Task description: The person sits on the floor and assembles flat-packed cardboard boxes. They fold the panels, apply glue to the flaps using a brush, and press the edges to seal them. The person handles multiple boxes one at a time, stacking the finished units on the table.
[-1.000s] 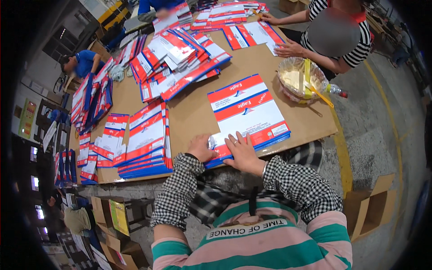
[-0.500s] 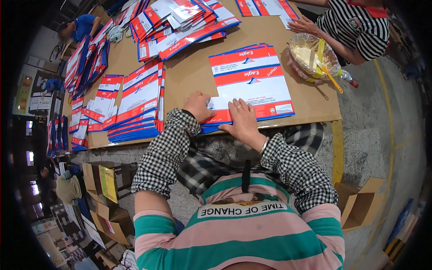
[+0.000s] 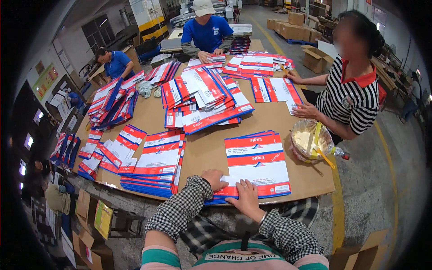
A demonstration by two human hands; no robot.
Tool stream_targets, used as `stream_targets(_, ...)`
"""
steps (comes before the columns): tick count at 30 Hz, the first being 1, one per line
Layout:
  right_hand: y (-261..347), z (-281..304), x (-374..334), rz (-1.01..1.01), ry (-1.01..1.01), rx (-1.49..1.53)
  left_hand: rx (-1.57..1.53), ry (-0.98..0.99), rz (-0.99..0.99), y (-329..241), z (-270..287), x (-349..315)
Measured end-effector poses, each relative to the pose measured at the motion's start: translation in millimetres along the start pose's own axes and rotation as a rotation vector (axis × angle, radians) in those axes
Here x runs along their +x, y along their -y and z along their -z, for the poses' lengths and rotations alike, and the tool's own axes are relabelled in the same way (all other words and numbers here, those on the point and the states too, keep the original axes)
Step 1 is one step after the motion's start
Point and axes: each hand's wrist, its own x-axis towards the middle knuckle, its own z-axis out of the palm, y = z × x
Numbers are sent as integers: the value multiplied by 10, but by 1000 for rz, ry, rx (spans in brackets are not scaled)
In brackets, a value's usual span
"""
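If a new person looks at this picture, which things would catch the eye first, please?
Probably the messy pile of red, white and blue printed sheets near the middle of the brown table. Closer, the person's left hand and right hand rest on a neater stack at the near edge. Right of it stands a bowl, an orange-yellow handle reaching over its rim.

Resting left hand (image 3: 214, 179) and right hand (image 3: 247, 196) on the near side of a stack of flat printed cartons (image 3: 262, 173). Facing heaped cartons (image 3: 204, 96) across the brown tabletop (image 3: 204, 150), with a plastic-lined bowl (image 3: 295, 146) to the right, near a striped-shirted co-worker (image 3: 351, 101).
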Motion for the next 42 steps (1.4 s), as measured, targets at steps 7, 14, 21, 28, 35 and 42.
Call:
stream_targets(7, 8, -7, 46, -9, -23, 31, 90, -83, 69, -113, 129, 81)
stream_targets(14, 120, 1, 10, -20, 21, 16, 328, 103, 171, -288, 312, 128)
stream_targets(21, 122, -88, 58, -14, -72, 8, 61, 161, 242, -353, 467, 140)
stream_targets(28, 124, -56, -6, -30, -25, 23, -35, 90, 216, -265, 351, 110)
stream_targets(35, 133, -83, -13, -64, 13, 16, -50, -35, 150, -142, 91, 210)
stream_targets(42, 115, -152, -32, -70, 4, 12, -156, -67, 151, -64, -9, 253)
